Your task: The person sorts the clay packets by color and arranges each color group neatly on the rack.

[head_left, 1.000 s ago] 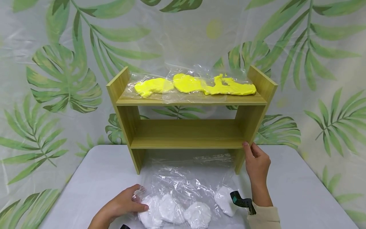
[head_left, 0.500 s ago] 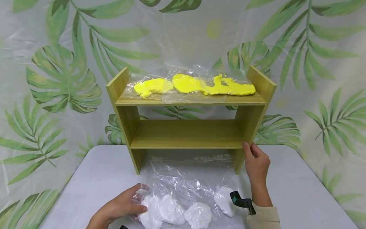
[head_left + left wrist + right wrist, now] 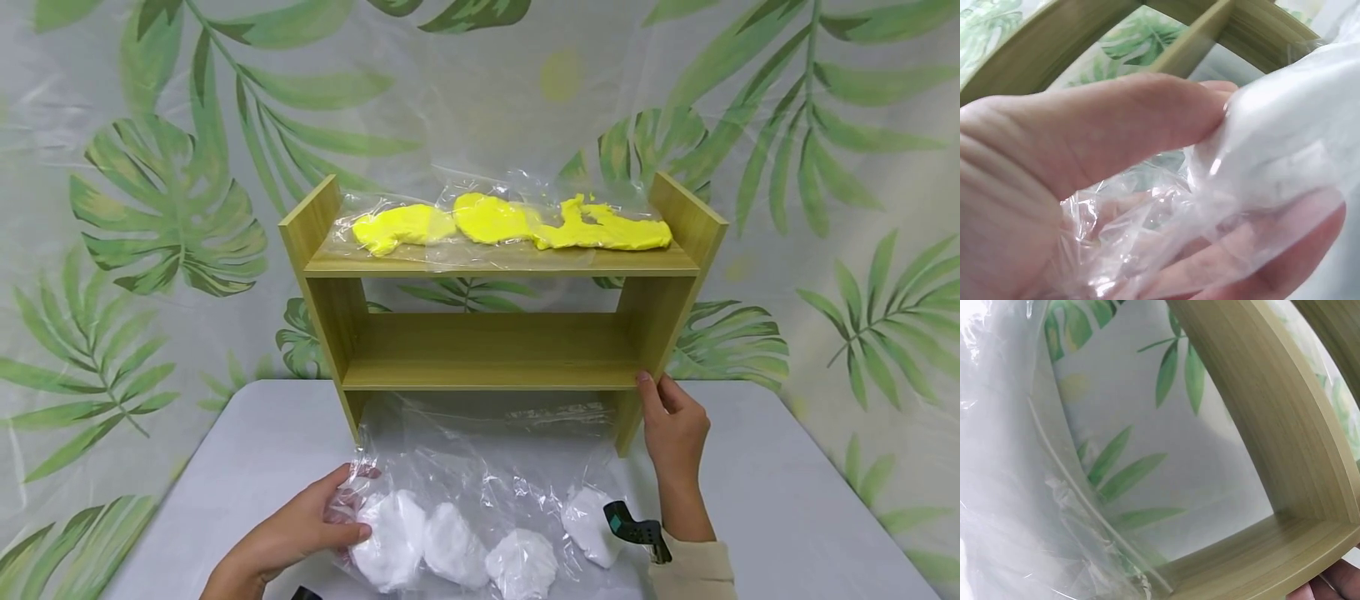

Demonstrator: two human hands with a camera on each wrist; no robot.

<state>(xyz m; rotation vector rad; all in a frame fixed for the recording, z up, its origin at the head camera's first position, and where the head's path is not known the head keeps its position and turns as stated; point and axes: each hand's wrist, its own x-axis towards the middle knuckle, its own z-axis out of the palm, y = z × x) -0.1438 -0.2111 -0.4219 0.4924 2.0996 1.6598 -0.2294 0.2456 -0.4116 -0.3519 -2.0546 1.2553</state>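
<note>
My left hand (image 3: 303,525) pinches the left side of a clear plastic bag (image 3: 480,467) with several white, clay-like lumps (image 3: 392,537) inside. In the left wrist view, thumb and fingers lie on either side of one wrapped white lump (image 3: 1285,131), and crinkled film (image 3: 1141,244) crosses the palm. My right hand (image 3: 677,433) grips the right side panel of a two-tier wooden shelf (image 3: 487,354), thumb on its front edge at the lower tier. Only bits of its fingers (image 3: 1341,579) show in the right wrist view, behind the panel.
Three yellow lumps (image 3: 495,218) in clear bags lie along the upper tier. The shelf stands on a pale grey table (image 3: 780,508), before a leaf-patterned backdrop (image 3: 480,92). The clear bag reaches back under the lower tier.
My left hand has shifted left and slightly away from me, spreading the bag's left side. Its two left lumps sit further apart, and film now overlaps the shelf's left leg. The right hand stays put.
</note>
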